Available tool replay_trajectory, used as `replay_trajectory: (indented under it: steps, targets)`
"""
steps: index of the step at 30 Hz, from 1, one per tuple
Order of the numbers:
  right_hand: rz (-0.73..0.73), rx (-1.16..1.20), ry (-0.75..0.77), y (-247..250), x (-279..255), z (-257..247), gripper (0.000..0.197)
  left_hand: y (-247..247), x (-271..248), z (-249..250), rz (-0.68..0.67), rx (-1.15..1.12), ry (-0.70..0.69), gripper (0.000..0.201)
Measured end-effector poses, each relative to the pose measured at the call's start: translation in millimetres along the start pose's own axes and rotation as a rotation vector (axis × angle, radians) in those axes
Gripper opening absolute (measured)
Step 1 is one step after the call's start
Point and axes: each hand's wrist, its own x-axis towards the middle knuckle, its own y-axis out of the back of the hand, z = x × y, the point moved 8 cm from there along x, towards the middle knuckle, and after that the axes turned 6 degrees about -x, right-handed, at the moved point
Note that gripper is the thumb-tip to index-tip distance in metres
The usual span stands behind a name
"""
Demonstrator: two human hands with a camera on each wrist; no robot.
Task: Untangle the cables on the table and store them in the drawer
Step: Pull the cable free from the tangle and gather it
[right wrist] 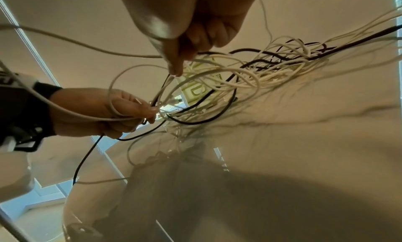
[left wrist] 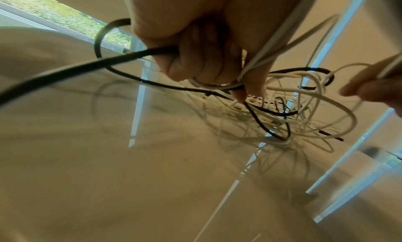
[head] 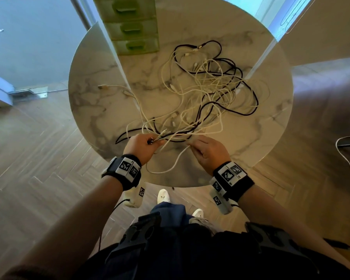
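A tangle of white and black cables (head: 206, 91) sprawls over the round marble table (head: 93, 110). At the near edge my left hand (head: 143, 145) grips a bunch of strands, a black cable (left wrist: 65, 68) and a white cable (left wrist: 217, 85) among them. My right hand (head: 207, 150) pinches a white cable (right wrist: 97, 47) just to its right, and that strand loops down toward me. A green set of drawers (head: 129, 27) stands at the table's far side, all three drawers closed. In the right wrist view the left hand (right wrist: 104, 111) holds its strands beside the right fingers (right wrist: 176, 63).
Wooden floor surrounds the table. Another white cable (head: 346, 150) lies off the table at the right edge. My shoes (head: 163, 196) show below the near rim. Bare marble lies left of the tangle and along the right rim.
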Motion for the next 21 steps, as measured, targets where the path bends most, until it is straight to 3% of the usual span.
replay_trajectory:
  steps: [6,9,11,13,18,21]
  targets:
    - [-0.164,0.068,-0.157,-14,-2,-4,0.040,-5,-1,12,-0.080,0.002,-0.083,0.024]
    - [-0.322,-0.045,-0.248,-27,7,0,0.039,-8,-8,23,-0.063,-0.030,-0.126,0.025]
    - [-0.379,-0.113,-0.227,-34,10,-2,0.038,-11,-11,23,-0.055,-0.021,-0.116,0.024]
    - [-0.352,-0.072,-0.174,-35,10,-5,0.033,-12,-12,20,-0.050,-0.022,-0.106,0.023]
    - [-0.088,0.245,-0.134,-10,-3,9,0.018,-9,-6,7,0.059,-0.085,-0.069,0.014]
    - [-0.156,0.239,-0.142,-16,-15,20,0.018,-7,-4,-7,0.111,-0.067,-0.001,0.011]
